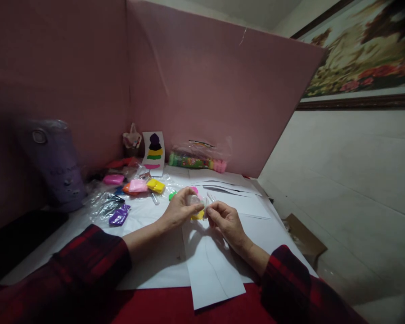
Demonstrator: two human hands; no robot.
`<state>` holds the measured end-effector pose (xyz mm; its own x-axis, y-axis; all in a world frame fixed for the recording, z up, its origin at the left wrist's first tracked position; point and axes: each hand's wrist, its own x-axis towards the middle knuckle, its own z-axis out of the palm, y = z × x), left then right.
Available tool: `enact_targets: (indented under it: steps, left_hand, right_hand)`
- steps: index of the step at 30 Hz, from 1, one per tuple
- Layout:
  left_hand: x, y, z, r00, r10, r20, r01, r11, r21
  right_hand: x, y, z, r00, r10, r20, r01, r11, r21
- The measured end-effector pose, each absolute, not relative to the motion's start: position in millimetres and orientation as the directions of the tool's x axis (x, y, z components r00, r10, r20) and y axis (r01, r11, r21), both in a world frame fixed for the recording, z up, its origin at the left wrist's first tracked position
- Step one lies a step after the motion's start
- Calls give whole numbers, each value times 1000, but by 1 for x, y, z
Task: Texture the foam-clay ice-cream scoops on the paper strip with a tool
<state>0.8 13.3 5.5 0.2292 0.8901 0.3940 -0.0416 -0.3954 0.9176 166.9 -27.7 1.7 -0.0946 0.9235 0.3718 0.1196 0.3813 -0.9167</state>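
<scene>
Between my two hands is a small clear plastic packet [197, 200]. My left hand [180, 209] pinches its left side with thumb and fingers. At the packet's right edge, my right hand [227, 221] is closed in a pinch. A white paper strip [212, 265] with a thin curved line lies below the hands. Just under the packet shows a yellow patch [198, 215], with bits of pink [195, 190] and green [172, 195] beside my left hand. Thin white sticks [210, 196] are visible just beyond my right fingers.
Bagged clay in purple [119, 215], yellow [155, 186] and pink [138, 185] lies at the left, near a purple bottle [59, 166]. A card with coloured shapes [154, 153] leans at the back beside a bag of coloured tubes [199, 161]. Paper sheets [253, 204] lie right.
</scene>
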Motion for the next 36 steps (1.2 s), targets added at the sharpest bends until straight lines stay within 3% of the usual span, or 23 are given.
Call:
enact_targets:
  steps: [10, 22, 36]
  left_hand:
    - [11, 33, 0, 115, 874, 472, 119, -483, 867]
    - [15, 30, -8, 143, 839, 524, 195, -543, 817]
    - [13, 19, -4, 139, 784, 605, 244, -619, 746]
  right_hand:
    - [170, -23, -1, 38, 928, 371, 97, 366, -926]
    - [172, -22, -6, 2, 960, 280, 98, 278, -955]
    - [173, -26, -3, -54, 949, 309, 123, 314, -942]
